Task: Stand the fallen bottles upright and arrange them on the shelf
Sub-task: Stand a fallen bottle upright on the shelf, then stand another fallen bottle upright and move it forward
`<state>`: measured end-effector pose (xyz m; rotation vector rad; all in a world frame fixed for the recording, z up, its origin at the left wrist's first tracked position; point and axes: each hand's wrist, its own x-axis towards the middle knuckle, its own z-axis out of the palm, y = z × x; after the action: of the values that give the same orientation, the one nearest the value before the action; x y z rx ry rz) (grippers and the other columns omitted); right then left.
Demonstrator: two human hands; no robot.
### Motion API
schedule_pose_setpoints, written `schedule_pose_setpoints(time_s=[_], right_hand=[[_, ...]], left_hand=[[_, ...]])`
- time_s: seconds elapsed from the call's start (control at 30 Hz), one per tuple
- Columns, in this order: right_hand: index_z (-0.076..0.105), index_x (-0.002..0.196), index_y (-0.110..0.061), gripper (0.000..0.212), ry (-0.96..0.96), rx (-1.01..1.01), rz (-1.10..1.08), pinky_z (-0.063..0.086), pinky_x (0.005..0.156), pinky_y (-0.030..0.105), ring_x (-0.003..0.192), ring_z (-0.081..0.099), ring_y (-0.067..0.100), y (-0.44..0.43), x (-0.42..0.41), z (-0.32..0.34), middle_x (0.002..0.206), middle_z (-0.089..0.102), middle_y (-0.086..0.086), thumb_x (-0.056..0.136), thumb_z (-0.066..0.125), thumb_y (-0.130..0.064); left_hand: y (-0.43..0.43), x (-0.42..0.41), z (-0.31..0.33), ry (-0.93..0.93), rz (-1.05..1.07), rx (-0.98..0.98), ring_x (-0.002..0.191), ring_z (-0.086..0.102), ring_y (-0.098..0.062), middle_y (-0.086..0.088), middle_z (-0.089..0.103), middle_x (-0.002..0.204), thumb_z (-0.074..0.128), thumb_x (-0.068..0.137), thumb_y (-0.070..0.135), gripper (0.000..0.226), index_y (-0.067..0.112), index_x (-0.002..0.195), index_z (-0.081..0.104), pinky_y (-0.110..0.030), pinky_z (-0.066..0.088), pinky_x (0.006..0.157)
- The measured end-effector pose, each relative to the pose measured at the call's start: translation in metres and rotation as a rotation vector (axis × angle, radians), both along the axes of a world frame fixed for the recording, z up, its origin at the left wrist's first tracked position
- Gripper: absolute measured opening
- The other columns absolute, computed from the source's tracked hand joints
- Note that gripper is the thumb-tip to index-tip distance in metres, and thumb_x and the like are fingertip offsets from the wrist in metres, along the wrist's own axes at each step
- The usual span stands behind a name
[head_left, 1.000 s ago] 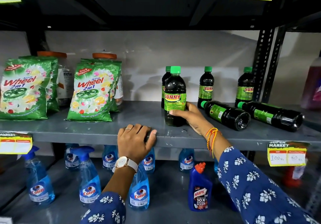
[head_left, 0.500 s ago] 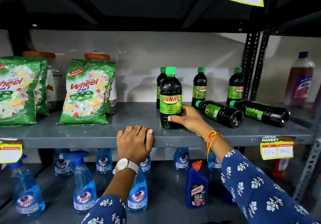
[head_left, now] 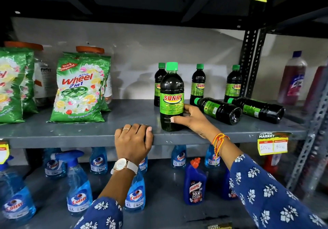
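Note:
A dark Sunny bottle (head_left: 171, 93) with a green cap stands upright near the front of the grey shelf (head_left: 88, 134). My right hand (head_left: 190, 120) wraps around its lower right side. Three more Sunny bottles stand upright behind it: one (head_left: 158, 84) just behind, one (head_left: 198, 84) in the middle, one (head_left: 234, 84) by the post. Two Sunny bottles lie on their sides, caps pointing back left: one (head_left: 219, 109) right of my hand, the other (head_left: 257, 108) further right. My left hand (head_left: 134, 141) grips the shelf's front edge.
Green Wheel detergent bags (head_left: 79, 88) and orange-lidded jars fill the shelf's left half. A perforated metal post (head_left: 248, 63) bounds the right side, with purple bottles (head_left: 292, 79) beyond. Below are blue Colin sprayers (head_left: 79, 189) and a Harpic bottle (head_left: 195, 184).
The view has shifted right and closer. My right hand has stayed on the front upright bottle, and my left hand has stayed on the shelf edge.

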<state>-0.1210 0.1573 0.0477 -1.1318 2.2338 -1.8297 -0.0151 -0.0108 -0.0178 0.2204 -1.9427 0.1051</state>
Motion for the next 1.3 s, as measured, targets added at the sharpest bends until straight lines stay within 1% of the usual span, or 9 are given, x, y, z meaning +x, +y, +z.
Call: schedule_pose_setpoints(time_s=[0.2, 0.3, 0.4, 0.47, 0.57, 0.77, 0.9, 1.1, 1.3], right_hand=[[0.058, 0.113, -0.018, 0.046, -0.032, -0.005, 0.072, 0.044, 0.094, 0.026, 0.109, 0.059, 0.017, 0.007, 0.003, 0.003, 0.116, 0.064, 0.003, 0.071, 0.077, -0.021], [0.052, 0.123, -0.012, 0.059, 0.032, -0.103, -0.166, 0.047, 0.091, 0.027, 0.105, 0.059, 0.014, 0.036, -0.006, 0.022, 0.119, 0.062, 0.006, 0.073, 0.073, -0.035], [0.065, 0.096, -0.010, 0.027, 0.219, -0.172, -0.484, 0.052, 0.083, 0.032, 0.086, 0.064, 0.020, 0.078, -0.023, 0.051, 0.100, 0.070, 0.016, 0.076, 0.071, -0.026], [0.065, 0.088, -0.014, 0.028, 0.322, 0.115, -0.629, 0.048, 0.080, 0.033, 0.091, 0.064, 0.030, 0.093, -0.034, 0.067, 0.098, 0.070, 0.016, 0.073, 0.069, -0.038], [0.054, 0.116, -0.008, 0.076, 0.315, 0.725, -0.629, 0.046, 0.090, 0.039, 0.112, 0.054, 0.037, 0.096, -0.046, 0.068, 0.123, 0.057, 0.021, 0.065, 0.066, -0.062], [0.041, 0.129, -0.003, 0.052, 0.394, 0.847, -0.814, 0.041, 0.090, 0.048, 0.123, 0.039, 0.038, 0.082, -0.066, 0.040, 0.136, 0.045, 0.019, 0.084, 0.054, -0.027], [0.055, 0.114, -0.009, 0.058, 0.331, 0.609, -0.739, 0.041, 0.090, 0.043, 0.116, 0.045, 0.037, 0.096, -0.082, 0.040, 0.122, 0.057, 0.017, 0.068, 0.071, -0.040], [0.065, 0.095, -0.010, 0.043, 0.037, -0.284, -0.469, 0.053, 0.069, 0.032, 0.077, 0.067, 0.022, 0.113, -0.085, 0.026, 0.087, 0.073, 0.011, 0.059, 0.079, -0.030], [0.062, 0.089, -0.021, 0.028, -0.018, -0.368, -0.298, 0.055, 0.082, 0.045, 0.079, 0.066, 0.019, 0.109, -0.088, 0.008, 0.089, 0.072, 0.007, 0.062, 0.069, -0.019]], left_hand=[[0.007, 0.002, 0.001, 0.014, -0.003, 0.081, 0.071, 0.062, -0.031, -0.006, 0.072, 0.079, 0.037, 0.091, 0.030, 0.036, 0.015, 0.079, 0.068, -0.038, 0.038, 0.068], [0.028, 0.002, 0.000, 0.164, -0.148, 0.081, 0.091, 0.060, -0.033, -0.015, 0.069, 0.099, 0.036, 0.093, 0.025, 0.037, 0.006, 0.094, 0.068, -0.043, 0.042, 0.081], [0.078, -0.008, 0.014, 0.051, -0.421, -0.171, 0.091, 0.061, -0.028, -0.014, 0.070, 0.098, 0.035, 0.095, 0.029, 0.042, 0.005, 0.095, 0.068, -0.037, 0.048, 0.078], [0.113, -0.023, 0.029, -0.170, -0.492, -0.278, 0.085, 0.067, -0.027, -0.011, 0.072, 0.096, 0.036, 0.094, 0.034, 0.043, 0.007, 0.094, 0.070, -0.033, 0.055, 0.071], [0.154, -0.048, 0.046, -0.315, -0.362, -0.174, 0.085, 0.068, -0.028, -0.006, 0.073, 0.098, 0.034, 0.092, 0.041, 0.043, 0.015, 0.096, 0.069, -0.033, 0.053, 0.067], [0.162, -0.076, 0.029, -0.402, -0.032, -0.041, 0.084, 0.067, -0.023, 0.001, 0.073, 0.092, 0.010, 0.089, 0.057, 0.063, 0.026, 0.096, 0.065, -0.032, 0.047, 0.056], [0.167, -0.074, 0.032, -0.375, -0.010, -0.044, 0.063, 0.068, -0.024, 0.001, 0.073, 0.071, 0.028, 0.088, 0.050, 0.049, 0.024, 0.078, 0.069, -0.027, 0.042, 0.041], [0.169, -0.074, 0.032, -0.354, -0.027, -0.025, 0.065, 0.068, -0.023, 0.002, 0.073, 0.074, 0.029, 0.089, 0.049, 0.046, 0.026, 0.081, 0.068, -0.030, 0.044, 0.043], [0.169, -0.074, 0.031, -0.322, -0.062, -0.012, 0.066, 0.068, -0.025, 0.001, 0.073, 0.074, 0.027, 0.089, 0.047, 0.050, 0.023, 0.079, 0.069, -0.030, 0.046, 0.045]])
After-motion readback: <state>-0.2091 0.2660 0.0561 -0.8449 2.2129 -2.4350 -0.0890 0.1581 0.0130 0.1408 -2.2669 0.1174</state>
